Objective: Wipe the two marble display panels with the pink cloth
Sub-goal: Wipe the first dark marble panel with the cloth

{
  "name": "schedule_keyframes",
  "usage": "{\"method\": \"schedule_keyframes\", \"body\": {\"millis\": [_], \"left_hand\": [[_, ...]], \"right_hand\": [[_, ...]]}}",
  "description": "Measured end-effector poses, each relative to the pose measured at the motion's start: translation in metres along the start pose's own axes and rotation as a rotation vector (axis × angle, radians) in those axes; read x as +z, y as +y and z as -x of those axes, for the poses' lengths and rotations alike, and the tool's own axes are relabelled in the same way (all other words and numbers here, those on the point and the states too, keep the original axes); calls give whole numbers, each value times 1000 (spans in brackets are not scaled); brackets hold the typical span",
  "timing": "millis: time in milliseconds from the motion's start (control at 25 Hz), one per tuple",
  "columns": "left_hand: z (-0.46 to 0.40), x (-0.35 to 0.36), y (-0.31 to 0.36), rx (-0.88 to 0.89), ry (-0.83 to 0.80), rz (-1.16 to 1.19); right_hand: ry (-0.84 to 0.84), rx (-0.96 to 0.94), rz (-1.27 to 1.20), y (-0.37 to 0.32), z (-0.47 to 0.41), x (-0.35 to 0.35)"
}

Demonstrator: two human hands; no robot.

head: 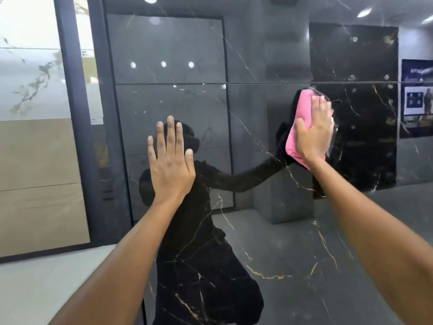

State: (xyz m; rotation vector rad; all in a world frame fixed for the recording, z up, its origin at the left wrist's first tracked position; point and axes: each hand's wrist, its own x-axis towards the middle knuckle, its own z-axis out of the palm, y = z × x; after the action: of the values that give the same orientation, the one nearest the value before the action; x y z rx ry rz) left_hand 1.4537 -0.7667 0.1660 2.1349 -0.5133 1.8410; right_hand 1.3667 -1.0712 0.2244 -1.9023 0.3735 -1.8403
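Note:
A glossy black marble panel (293, 242) with thin gold veins fills the view in front of me; a horizontal seam crosses it at upper height. My left hand (171, 158) lies flat against the panel, fingers straight and spread. My right hand (315, 130) presses the folded pink cloth (298, 127) flat against the panel just below the seam, fingers straight over it. The cloth shows along the hand's left edge and below the palm. My dark reflection shows in the polished surface.
A dark metal frame post (75, 127) stands to the left of the panel. Beyond it hang a white veined panel (25, 66) above and beige panels (39, 184) below. Light floor (46, 289) lies at lower left.

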Motion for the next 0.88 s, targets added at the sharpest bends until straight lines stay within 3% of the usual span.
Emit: {"method": "schedule_keyframes", "body": {"millis": [80,120,240,280,320,360,520,600,680,760,840,880], "left_hand": [[-1,0,0,6,8,7],[-1,0,1,8,15,16],[0,-3,2,8,22,27],[0,-2,1,8,17,35],[1,-1,0,10,19,43],[1,-1,0,10,24,45],[3,2,0,19,46,26],[2,2,2,17,32,12],[2,-2,1,0,16,6],[3,-6,2,1,-3,2],[2,-8,3,-5,-22,7],[0,-9,3,-15,-33,9]], "right_hand": [[14,-111,14,-13,52,18],[-65,-318,22,-13,101,27],[-445,-1188,204,-1,223,29],[-528,-1378,271,0,219,24],[-520,-1449,300,-1,191,22],[-442,-1356,293,-5,155,20],[-176,-295,86,6,18,-12],[-120,-165,92,23,47,-3],[-256,-494,139,38,140,14],[-528,-1096,236,54,223,11],[-631,-1497,289,57,222,6],[-629,-1547,283,51,194,6]]}}
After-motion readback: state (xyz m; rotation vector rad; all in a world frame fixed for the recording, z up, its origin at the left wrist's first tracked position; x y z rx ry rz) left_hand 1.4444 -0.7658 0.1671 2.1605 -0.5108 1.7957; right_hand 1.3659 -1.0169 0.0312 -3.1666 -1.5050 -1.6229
